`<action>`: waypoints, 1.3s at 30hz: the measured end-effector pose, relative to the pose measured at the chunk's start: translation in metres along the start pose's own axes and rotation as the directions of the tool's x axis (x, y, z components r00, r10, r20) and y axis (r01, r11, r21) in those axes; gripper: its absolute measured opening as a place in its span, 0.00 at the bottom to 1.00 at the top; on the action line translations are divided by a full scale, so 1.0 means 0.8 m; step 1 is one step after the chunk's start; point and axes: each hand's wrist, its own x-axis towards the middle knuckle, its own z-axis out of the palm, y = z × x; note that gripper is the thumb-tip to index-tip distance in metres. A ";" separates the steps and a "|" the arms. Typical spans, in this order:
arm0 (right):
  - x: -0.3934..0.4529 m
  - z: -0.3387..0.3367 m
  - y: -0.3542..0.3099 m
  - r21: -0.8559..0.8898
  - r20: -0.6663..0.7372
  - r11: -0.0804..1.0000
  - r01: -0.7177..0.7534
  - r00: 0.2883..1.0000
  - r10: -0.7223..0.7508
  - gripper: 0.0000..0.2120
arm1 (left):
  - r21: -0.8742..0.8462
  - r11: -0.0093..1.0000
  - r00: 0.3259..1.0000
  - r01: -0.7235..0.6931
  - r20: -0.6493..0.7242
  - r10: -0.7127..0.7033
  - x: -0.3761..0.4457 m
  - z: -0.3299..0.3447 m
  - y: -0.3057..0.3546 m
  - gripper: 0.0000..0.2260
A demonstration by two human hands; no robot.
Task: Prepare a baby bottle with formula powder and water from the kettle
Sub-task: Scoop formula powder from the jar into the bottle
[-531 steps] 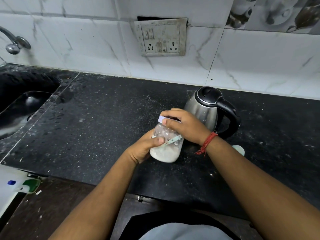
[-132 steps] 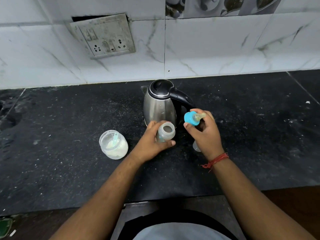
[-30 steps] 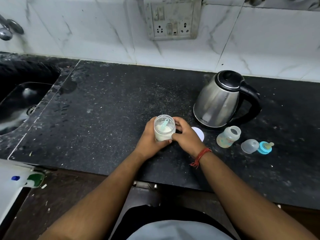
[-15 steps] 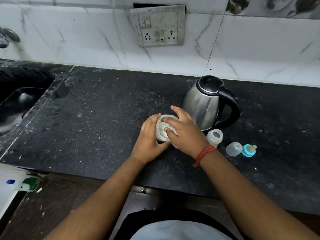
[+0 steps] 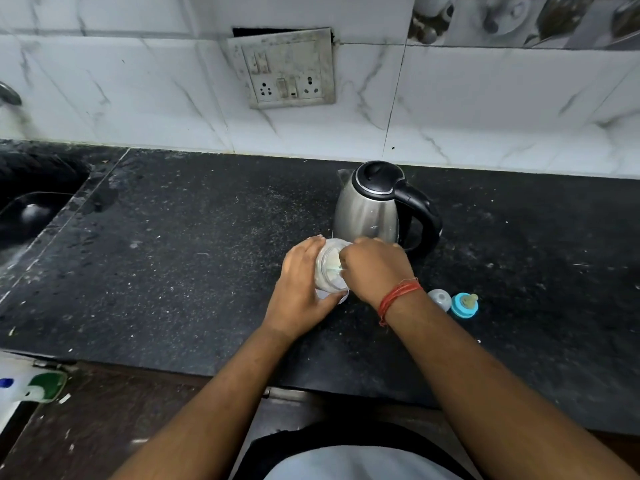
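Observation:
My left hand (image 5: 297, 289) grips the side of a clear formula jar (image 5: 327, 271) that is tilted on the black counter (image 5: 180, 258), with white powder inside. The fingers of my right hand (image 5: 377, 268) are inside the jar's mouth, pinched on the thin teal scoop (image 5: 333, 269). Just behind the hands stands the steel kettle (image 5: 369, 211), lid shut, its black handle to the right. To the right of my wrist lie the bottle's clear cap (image 5: 440, 299) and the blue ring with the teat (image 5: 465, 305). My right wrist hides the bottle itself.
A dark sink (image 5: 31, 216) is set into the counter at the left, with a tap (image 5: 8, 93) above it. A socket panel (image 5: 287, 69) is on the tiled wall behind. A white lid (image 5: 342, 298) peeks out under the jar. A white and green object (image 5: 31, 388) lies at the lower left.
My right hand has gone from beside the jar into its mouth and closed on the scoop. My left hand has tilted the jar. The view has shifted, and my wrist now covers the bottle.

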 end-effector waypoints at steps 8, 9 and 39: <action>-0.006 -0.005 0.011 0.137 -0.257 0.987 0.086 0.965 -0.048 0.09 | -0.079 0.988 0.990 0.132 -0.036 -0.135 0.008 0.001 -0.001 0.41; -0.006 -0.005 0.011 0.148 -0.265 0.985 0.086 0.963 -0.044 0.09 | -0.084 0.987 0.989 0.138 -0.039 -0.141 0.008 0.001 -0.002 0.41; 0.005 -0.009 -0.005 0.405 -0.181 0.914 0.039 0.983 0.038 0.08 | -0.076 0.993 0.994 0.093 -0.058 -0.098 0.014 -0.009 -0.014 0.42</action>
